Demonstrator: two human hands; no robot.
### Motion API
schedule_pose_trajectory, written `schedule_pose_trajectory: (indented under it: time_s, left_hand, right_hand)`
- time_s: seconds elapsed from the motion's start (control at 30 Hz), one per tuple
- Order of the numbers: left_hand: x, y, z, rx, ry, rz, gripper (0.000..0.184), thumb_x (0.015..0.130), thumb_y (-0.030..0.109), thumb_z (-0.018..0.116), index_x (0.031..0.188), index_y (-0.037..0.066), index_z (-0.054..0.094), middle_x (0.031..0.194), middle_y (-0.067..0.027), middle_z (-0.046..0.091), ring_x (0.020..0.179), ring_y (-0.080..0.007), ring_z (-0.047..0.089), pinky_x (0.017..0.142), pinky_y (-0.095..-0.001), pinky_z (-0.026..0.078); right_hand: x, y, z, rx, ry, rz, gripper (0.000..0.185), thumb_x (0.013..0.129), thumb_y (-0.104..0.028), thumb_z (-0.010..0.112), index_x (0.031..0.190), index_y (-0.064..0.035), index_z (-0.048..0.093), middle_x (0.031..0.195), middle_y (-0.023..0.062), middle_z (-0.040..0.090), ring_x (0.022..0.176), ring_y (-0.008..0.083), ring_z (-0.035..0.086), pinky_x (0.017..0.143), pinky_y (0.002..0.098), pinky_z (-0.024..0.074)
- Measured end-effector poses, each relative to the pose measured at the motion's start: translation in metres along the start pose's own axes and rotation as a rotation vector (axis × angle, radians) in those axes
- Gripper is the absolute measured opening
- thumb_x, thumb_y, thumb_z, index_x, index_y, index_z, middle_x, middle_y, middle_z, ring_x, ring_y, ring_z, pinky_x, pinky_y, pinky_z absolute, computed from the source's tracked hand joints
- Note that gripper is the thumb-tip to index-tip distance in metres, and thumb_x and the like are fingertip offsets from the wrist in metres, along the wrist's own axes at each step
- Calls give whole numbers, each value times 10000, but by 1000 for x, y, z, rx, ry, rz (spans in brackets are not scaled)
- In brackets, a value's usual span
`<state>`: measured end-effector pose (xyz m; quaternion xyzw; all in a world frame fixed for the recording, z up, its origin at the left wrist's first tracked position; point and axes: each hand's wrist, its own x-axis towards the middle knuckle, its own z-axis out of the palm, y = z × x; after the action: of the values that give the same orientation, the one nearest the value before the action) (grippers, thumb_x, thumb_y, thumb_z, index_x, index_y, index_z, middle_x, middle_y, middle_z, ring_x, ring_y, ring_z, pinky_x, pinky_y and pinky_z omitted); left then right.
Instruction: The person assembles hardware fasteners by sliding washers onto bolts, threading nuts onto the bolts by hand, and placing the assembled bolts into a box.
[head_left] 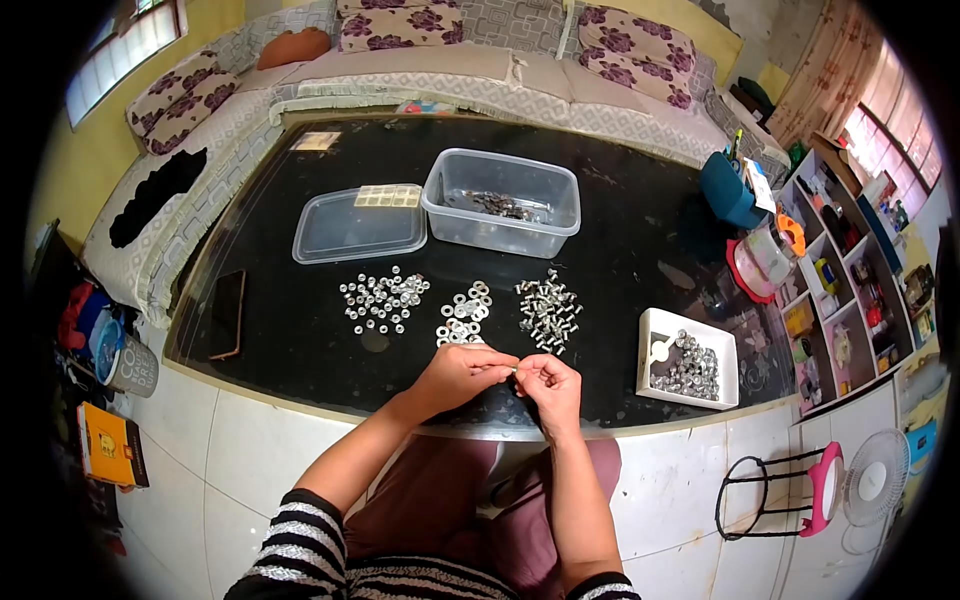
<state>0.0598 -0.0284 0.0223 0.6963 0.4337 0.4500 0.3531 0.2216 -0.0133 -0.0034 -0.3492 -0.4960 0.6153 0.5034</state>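
My left hand (462,374) and my right hand (550,388) meet fingertip to fingertip just above the table's near edge. Both are closed in a pinch around one small metal piece (515,370), mostly hidden by the fingers. Beyond them lie three loose groups: silvery nuts (384,298) at left, flat washers (466,313) in the middle, and short bolts (548,312) at right. The washers are closest to my left hand, the bolts to my right. A white box (645,345) farther right holds many small metal fasteners and a white round-ended piece.
On the black table (300,370) stand a clear plastic tub (500,235) with metal pieces inside and its lid (350,235). A phone (228,314) lies at left. A teal holder (735,185) and a clear jar (765,258) stand at the right edge, near a shelf (850,290).
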Motion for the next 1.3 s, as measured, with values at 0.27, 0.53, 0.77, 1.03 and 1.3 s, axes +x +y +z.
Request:
schedule_pose_trajectory:
  time_s: [0.27,0.53,0.77,1.03,1.3]
  left_hand:
    - [18,-12,-15,231,167,184,137,725,78,603,838,8,633,739,-103,601,659,-219,586,599,-277,465]
    - [27,-35,-19,546,86,133,155,704,72,596,851,37,634,763,-66,583,734,-227,557,664,-313,450]
    - [20,-17,-16,534,77,121,190,690,83,591,871,32,618,825,-95,573,799,-253,540,731,-334,429]
    - [18,-19,0,397,132,130,152,692,68,594,838,37,618,828,-92,578,804,-241,543,732,-327,429]
    - [13,-25,7,409,251,274,130,663,-11,593,781,40,613,778,-75,589,740,-224,556,679,-308,435]
  right_hand:
    - [0,1,-1,49,89,-13,60,739,10,574,798,21,570,671,22,564,556,60,511,521,177,427]
    - [0,2,-2,60,77,-27,62,743,-6,578,800,15,567,674,31,569,554,73,522,519,189,440]
    - [-3,-9,-9,-52,152,-67,76,729,12,589,804,13,582,665,3,559,559,32,488,524,156,400]
    - [24,-29,-55,-441,421,-139,37,695,-24,592,722,1,590,610,-12,552,525,28,462,498,166,390]
    - [37,-28,-57,-1081,355,-134,74,700,-127,574,709,-57,596,689,95,581,615,265,564,586,343,447]
